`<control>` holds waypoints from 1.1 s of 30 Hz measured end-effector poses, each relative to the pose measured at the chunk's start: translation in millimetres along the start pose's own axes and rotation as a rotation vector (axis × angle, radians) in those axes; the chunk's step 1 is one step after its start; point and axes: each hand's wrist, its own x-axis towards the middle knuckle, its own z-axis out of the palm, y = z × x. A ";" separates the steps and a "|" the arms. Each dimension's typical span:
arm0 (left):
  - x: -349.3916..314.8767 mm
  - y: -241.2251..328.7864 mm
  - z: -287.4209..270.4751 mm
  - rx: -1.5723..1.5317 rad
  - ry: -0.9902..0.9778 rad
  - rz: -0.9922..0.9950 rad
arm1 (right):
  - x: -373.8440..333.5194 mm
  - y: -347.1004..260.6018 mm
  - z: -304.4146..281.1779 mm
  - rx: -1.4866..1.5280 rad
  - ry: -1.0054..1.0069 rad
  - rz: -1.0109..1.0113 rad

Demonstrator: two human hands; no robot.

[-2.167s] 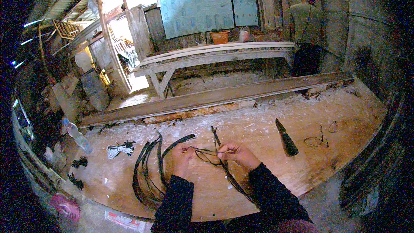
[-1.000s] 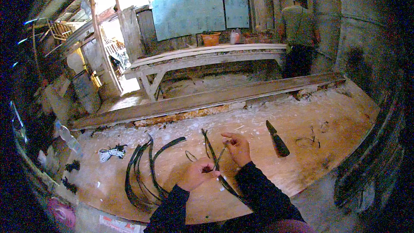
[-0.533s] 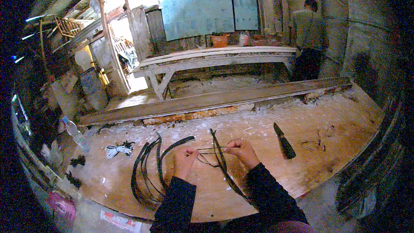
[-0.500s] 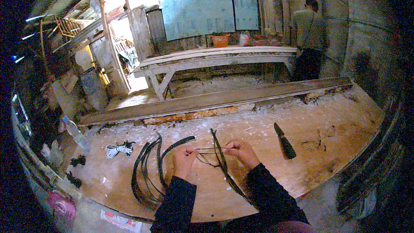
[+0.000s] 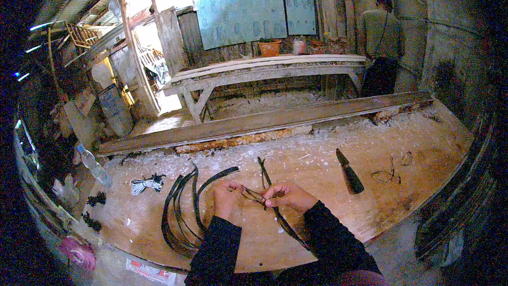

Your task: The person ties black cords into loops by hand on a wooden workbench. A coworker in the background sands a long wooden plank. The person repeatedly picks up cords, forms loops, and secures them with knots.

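Note:
Pinched closed on a thin dark cord [image 5: 251, 194] is my left hand [image 5: 226, 200], over the middle of the wooden table [image 5: 328, 233]. My right hand [image 5: 291, 197] is close beside it, thumb and fingers closed on the other end of the cord, which forms a small loop between the hands. Beneath the right hand a dark strip [image 5: 288, 226] lies lengthwise on the table. Several curved black strips [image 5: 168, 214] lie left of my left hand, one [image 5: 225, 173] arching behind it. A dark knife [image 5: 349, 173] rests to the right.
A white-and-black cord bundle [image 5: 146, 184], small dark bundles [image 5: 97, 199] and a clear bottle [image 5: 95, 166] are at the left. Thin cord scraps [image 5: 390, 175] lie at the right. A plank [image 5: 264, 122] edges the table's far side. Beyond stand a bench [image 5: 264, 71] and a person [image 5: 382, 42].
My right hand has moved left toward my left hand, so the stretched cord has slackened into a small loop. The person at the back has shifted slightly.

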 end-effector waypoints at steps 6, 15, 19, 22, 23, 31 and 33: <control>-12.3 19.8 -1.3 -0.126 -0.180 0.205 | -0.4 3.2 -9.3 -0.099 0.164 -0.052; -34.2 50.5 3.1 -0.390 -0.782 0.073 | 11.8 26.2 -28.0 -0.528 0.697 -0.215; -43.4 59.0 3.5 -0.436 -0.846 0.115 | 9.7 20.1 -29.7 -0.970 1.010 -0.341; -48.1 66.2 5.9 -0.384 -0.811 0.141 | 9.7 14.8 -29.3 -0.977 1.019 -0.505; -49.0 67.3 7.3 -0.376 -0.787 0.174 | 10.3 14.3 -27.8 -0.927 1.004 -0.538; -37.3 42.6 7.0 -0.396 -0.596 0.037 | 7.9 17.3 -25.7 -0.868 0.912 -0.231; -29.3 37.5 4.7 -0.301 -0.439 0.087 | 7.6 17.3 -28.6 -0.764 0.861 -0.212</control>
